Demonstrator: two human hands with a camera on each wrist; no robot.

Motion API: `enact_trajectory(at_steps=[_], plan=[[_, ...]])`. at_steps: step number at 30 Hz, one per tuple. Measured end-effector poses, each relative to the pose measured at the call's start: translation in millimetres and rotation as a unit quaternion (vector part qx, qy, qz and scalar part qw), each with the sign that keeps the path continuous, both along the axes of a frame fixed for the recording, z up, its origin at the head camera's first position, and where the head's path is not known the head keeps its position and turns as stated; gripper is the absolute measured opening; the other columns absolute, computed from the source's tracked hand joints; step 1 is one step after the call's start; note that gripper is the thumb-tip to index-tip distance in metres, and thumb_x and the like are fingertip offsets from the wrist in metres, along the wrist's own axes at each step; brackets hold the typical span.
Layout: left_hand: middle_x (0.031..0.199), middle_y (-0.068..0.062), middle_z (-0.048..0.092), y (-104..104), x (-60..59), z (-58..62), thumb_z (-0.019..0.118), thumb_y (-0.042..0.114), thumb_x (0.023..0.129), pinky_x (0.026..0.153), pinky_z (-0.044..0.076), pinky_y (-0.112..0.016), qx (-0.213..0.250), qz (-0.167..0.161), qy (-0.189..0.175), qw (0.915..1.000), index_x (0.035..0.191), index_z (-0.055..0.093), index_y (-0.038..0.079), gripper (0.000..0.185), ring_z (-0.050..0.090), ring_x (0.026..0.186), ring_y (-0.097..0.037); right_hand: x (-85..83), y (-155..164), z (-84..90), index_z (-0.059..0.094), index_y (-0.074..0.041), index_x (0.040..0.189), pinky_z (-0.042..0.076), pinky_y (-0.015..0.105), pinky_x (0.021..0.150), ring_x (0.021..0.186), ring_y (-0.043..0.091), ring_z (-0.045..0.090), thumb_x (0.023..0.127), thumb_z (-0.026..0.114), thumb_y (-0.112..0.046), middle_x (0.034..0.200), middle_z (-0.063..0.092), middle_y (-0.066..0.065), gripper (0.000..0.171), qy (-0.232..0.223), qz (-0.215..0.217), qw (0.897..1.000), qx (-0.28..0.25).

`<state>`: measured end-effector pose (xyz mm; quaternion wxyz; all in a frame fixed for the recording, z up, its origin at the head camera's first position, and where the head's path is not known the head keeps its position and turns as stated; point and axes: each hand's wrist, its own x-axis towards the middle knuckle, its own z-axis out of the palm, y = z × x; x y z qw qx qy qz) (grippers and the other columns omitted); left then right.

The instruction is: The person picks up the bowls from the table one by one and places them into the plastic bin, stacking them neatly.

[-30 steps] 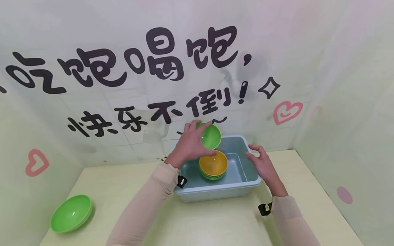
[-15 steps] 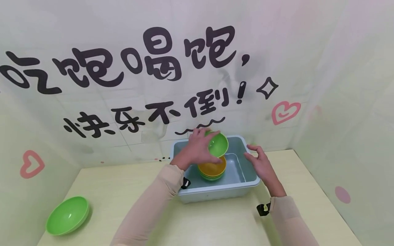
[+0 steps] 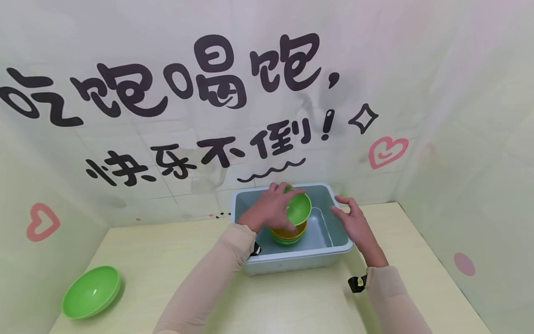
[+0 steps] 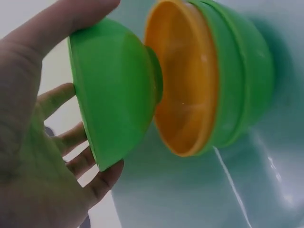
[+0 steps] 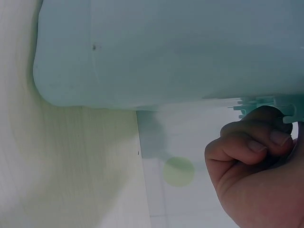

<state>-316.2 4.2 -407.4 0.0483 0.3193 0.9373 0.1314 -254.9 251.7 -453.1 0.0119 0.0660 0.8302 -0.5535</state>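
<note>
My left hand (image 3: 269,209) grips a small green bowl (image 3: 301,208) by its rim, thumb on one side and fingers on the other. This bowl is tilted, its foot close over an orange bowl (image 4: 183,80); whether the two touch I cannot tell. The orange bowl sits on top of several stacked green bowls (image 3: 288,240) inside a light blue plastic basin (image 3: 298,256). At the basin's right rim, my right hand (image 3: 354,222) holds on, with its fingers (image 5: 242,147) curled under the edge in the right wrist view.
A larger green bowl (image 3: 92,292) stands alone at the left of the pale wooden table (image 3: 267,301). Behind the basin rises a white wall (image 3: 233,130) with black lettering, and side walls close in left and right.
My left hand has lowered the green bowl, moving it down and slightly right toward the orange bowl in the basin. The right hand stays on the rim.
</note>
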Motion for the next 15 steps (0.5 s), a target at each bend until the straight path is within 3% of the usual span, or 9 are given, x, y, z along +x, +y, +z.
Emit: enact_trajectory(at_steps=[4,15], plan=[[0.156,-0.006,0.039,1.3,1.4,-3.2,0.092,0.048,0.064,0.107,0.046,-0.05,-0.021,-0.018,-0.005,0.9996,0.157,0.039,0.034,0.109,0.038,0.136,-0.03,-0.2,0.5,0.1,0.036,-0.01,0.154,0.057,0.042,0.09,0.114,0.036,0.064,0.106,0.054,-0.034,0.158,0.042,0.019,0.056,0.001,0.003,1.0,-0.003],[0.156,-0.006,0.039,1.8,2.5,-13.1,0.095,0.044,0.063,0.109,0.046,-0.051,-0.048,-0.023,-0.003,0.9986,0.156,0.041,0.033,0.107,0.039,0.137,-0.03,0.6,0.6,-1.4,0.037,-0.012,0.153,0.058,0.039,0.086,0.111,0.036,0.066,0.105,0.054,-0.036,0.15,0.049,0.024,0.056,-0.003,-0.001,1.0,-0.004]])
